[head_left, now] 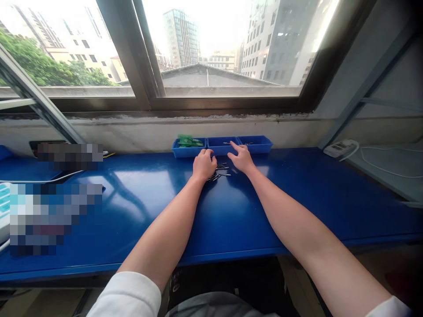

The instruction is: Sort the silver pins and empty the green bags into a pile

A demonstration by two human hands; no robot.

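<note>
Three joined blue bins stand along the back of the blue table. Green packaging (188,141) lies in the left bin (189,152). One small thin piece shows in the middle bin (218,141), and a few small dark pieces are in the right bin (261,145). Several thin black and silver pieces (220,171) lie loose in front of the bins. My left hand (205,164) is curled at the left side of these pieces; what its fingers hold, if anything, is hidden. My right hand (242,157) has its fingers apart at the front of the middle bin, with nothing visible in it.
The blue table (132,237) runs below a window. A white power strip (340,148) with a cable lies at the right. Blurred items and a white device (4,211) are at the left. Metal shelf posts rise on both sides.
</note>
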